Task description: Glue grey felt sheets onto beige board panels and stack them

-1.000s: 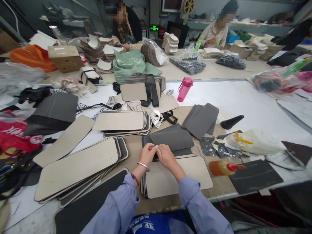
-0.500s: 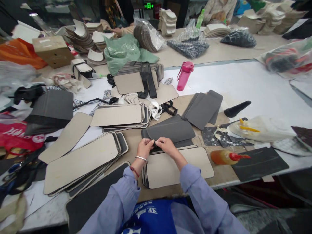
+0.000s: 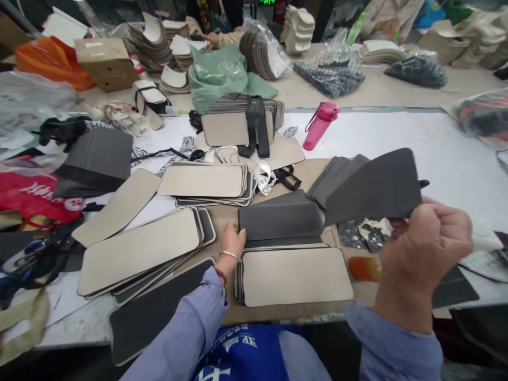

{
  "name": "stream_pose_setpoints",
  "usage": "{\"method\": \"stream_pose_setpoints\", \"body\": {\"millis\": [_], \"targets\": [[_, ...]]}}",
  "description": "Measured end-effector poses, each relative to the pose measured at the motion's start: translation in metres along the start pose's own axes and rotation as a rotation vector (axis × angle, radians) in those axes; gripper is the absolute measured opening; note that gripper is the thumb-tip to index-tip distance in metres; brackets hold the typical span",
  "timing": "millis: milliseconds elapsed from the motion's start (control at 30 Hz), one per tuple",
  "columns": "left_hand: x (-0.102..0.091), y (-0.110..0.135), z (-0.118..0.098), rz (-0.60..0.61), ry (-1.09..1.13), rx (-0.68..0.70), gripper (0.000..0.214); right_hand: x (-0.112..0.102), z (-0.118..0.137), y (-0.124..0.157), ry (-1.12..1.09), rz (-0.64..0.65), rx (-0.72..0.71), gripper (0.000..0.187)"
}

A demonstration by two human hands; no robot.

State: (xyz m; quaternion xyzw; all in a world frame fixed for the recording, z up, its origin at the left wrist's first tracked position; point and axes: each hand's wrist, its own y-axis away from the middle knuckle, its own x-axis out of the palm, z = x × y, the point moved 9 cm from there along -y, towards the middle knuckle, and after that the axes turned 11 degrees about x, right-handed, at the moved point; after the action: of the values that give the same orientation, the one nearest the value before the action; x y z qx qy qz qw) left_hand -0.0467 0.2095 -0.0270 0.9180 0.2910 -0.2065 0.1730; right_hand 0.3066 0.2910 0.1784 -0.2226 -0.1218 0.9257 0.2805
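Observation:
My right hand [image 3: 426, 248] is raised at the right, fingers closed on the corner of a dark grey rectangular sheet [image 3: 373, 185] held up in the air. My left hand [image 3: 233, 241] rests against the left end of a small stack of dark grey sheets [image 3: 280, 219] on the table, its fingers curled at the stack's edge. Just in front of that stack lies a pile of beige rounded boards [image 3: 296, 275].
More beige board stacks [image 3: 138, 251] [image 3: 202, 181] and a black sheet [image 3: 146, 317] lie to the left. A pink bottle [image 3: 319, 126], an orange glue bottle [image 3: 364, 268], scraps and bags crowd the table. Another person's hands work at the far table [image 3: 216, 38].
My right hand has peeled one grey sheet off the stack and lifted it up and to the right. My left hand slid to the stack's left end. The camera tilted downward.

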Motion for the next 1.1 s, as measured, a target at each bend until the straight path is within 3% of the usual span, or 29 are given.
{"method": "stream_pose_setpoints", "body": {"millis": [33, 100, 200, 233, 300, 333, 400, 467, 500, 533, 633, 733, 800, 900, 1000, 1100], "targets": [[-0.005, 0.008, -0.015, 0.001, 0.030, 0.034, 0.025, -0.011, 0.020, 0.004, 0.018, -0.061, -0.037, 0.016], [-0.010, 0.029, -0.048, 0.092, 0.203, 0.089, 0.046, 0.000, 0.059, 0.029, 0.115, 0.027, -0.136, 0.011], [0.002, 0.074, -0.099, 0.528, 0.766, -0.019, 0.060, 0.053, 0.104, 0.105, 0.147, 0.391, -0.333, 0.011], [-0.003, 0.085, -0.112, 0.593, 0.856, -0.040, 0.065, 0.069, 0.115, 0.135, 0.099, 0.527, -0.399, 0.012], [-0.025, 0.092, -0.117, 0.559, 0.895, -0.083, 0.061, 0.089, 0.125, 0.185, 0.016, 0.780, -0.506, 0.018], [-0.038, 0.091, -0.111, 0.506, 0.870, -0.108, 0.057, 0.091, 0.124, 0.199, -0.011, 0.852, -0.527, 0.020], [-0.065, 0.091, -0.091, 0.428, 0.812, -0.169, 0.049, 0.085, 0.109, 0.196, 0.012, 0.793, -0.474, 0.023], [-0.089, 0.096, -0.072, 0.426, 0.792, -0.222, 0.045, 0.072, 0.075, 0.166, 0.116, 0.590, -0.257, 0.031], [-0.100, 0.099, -0.064, 0.438, 0.793, -0.240, 0.044, 0.069, 0.051, 0.152, 0.166, 0.537, -0.094, 0.040], [-0.112, 0.103, -0.057, 0.448, 0.799, -0.257, 0.043, 0.071, 0.024, 0.146, 0.192, 0.565, 0.100, 0.050], [-0.144, 0.113, -0.038, 0.445, 0.808, -0.313, 0.039, 0.096, -0.028, 0.172, 0.079, 0.858, 0.595, 0.060], [-0.176, 0.118, -0.016, 0.382, 0.783, -0.380, 0.040, 0.117, -0.028, 0.225, -0.110, 1.145, 0.842, 0.051], [-0.199, 0.117, 0.005, 0.289, 0.757, -0.423, 0.044, 0.125, -0.017, 0.252, -0.181, 1.239, 0.919, 0.045], [-0.237, 0.110, 0.042, 0.088, 0.707, -0.468, 0.052, 0.145, 0.004, 0.270, -0.164, 1.300, 0.851, 0.038], [-0.276, 0.093, 0.079, -0.112, 0.648, -0.460, 0.055, 0.185, 0.031, 0.272, 0.007, 1.314, 0.523, 0.034], [-0.316, 0.062, 0.106, -0.261, 0.527, -0.341, 0.052, 0.232, 0.059, 0.271, 0.211, 1.203, 0.165, 0.042]]}}
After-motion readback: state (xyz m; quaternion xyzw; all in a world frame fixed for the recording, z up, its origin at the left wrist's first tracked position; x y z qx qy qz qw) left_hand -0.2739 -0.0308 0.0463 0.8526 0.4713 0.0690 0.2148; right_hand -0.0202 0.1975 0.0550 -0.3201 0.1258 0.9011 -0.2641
